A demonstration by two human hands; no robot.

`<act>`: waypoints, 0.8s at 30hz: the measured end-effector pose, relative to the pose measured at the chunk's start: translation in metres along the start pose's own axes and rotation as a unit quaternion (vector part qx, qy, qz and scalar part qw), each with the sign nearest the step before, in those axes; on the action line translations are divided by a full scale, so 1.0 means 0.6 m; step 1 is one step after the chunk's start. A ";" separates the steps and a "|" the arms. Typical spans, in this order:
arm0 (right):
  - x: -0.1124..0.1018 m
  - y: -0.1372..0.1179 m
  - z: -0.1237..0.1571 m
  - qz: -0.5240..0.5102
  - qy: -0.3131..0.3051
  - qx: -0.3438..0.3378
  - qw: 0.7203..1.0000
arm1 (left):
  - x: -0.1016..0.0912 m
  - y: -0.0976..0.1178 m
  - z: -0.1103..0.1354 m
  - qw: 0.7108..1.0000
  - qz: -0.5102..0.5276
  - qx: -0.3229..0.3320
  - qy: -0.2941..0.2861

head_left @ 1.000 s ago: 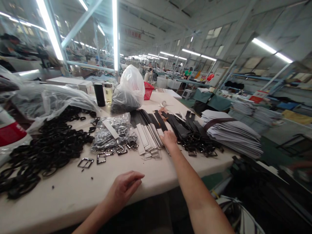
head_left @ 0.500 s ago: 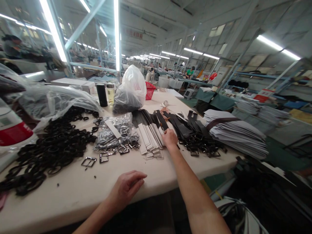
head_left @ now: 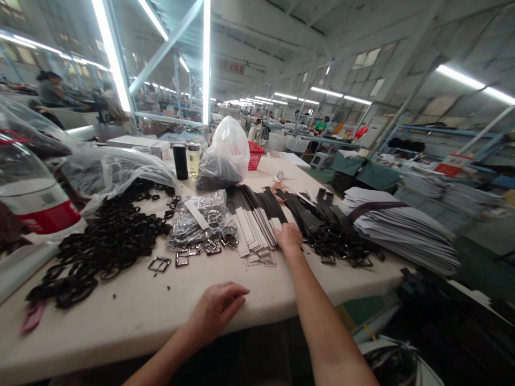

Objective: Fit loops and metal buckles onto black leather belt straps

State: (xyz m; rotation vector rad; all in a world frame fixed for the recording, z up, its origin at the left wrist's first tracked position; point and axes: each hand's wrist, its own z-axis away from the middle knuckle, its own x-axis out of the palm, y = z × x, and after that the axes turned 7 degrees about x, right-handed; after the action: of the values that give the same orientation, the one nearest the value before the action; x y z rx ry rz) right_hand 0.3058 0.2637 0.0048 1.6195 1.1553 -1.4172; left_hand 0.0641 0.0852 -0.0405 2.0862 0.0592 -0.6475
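Note:
My right hand [head_left: 288, 237] is closed at the right edge of a row of black straps with white ends [head_left: 251, 228]. Its fingers are pinched on the white end of a black strap [head_left: 276, 221], with the fingertips partly hidden. Over the table's front edge hovers my left hand [head_left: 222, 306], holding nothing, its thumb a little apart from its loosely stretched fingers. Loose metal buckles [head_left: 160, 264] lie beyond it, beside a clear bag of buckles [head_left: 193, 228]. To the right of my right hand is a pile of black straps with buckles [head_left: 322, 228].
A heap of black loops [head_left: 116, 230] covers the left of the table [head_left: 137, 327], near a large bottle with a red label [head_left: 44, 212]. Behind stand a filled plastic bag [head_left: 225, 155], a black cup [head_left: 180, 162] and a red basket [head_left: 255, 155]. A strapped stack of sheets [head_left: 398, 228] lies right.
The camera view has shifted, so the scene sits further right. My right hand has drawn slightly nearer along the strap, onto its white end. My left hand is nearly unchanged.

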 end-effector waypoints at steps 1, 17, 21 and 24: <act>0.001 -0.001 -0.004 0.007 -0.007 -0.006 1.000 | 0.000 0.001 0.000 1.000 -0.002 0.002 -0.002; -0.003 -0.009 -0.047 0.007 -0.084 0.020 0.996 | -0.003 0.006 -0.003 1.000 0.009 -0.001 -0.006; -0.015 0.004 -0.053 -0.026 -0.073 0.019 0.997 | -0.003 0.007 -0.003 1.000 0.007 -0.005 -0.006; -0.022 0.014 -0.048 -0.070 -0.062 0.007 0.996 | -0.004 0.006 -0.003 1.000 0.007 -0.007 -0.008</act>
State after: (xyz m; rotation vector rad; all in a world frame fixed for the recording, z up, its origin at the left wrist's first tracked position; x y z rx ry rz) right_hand 0.3243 0.2845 0.0223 1.4618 1.2083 -1.5956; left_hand 0.0640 0.0853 -0.0360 2.0672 0.0396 -0.6523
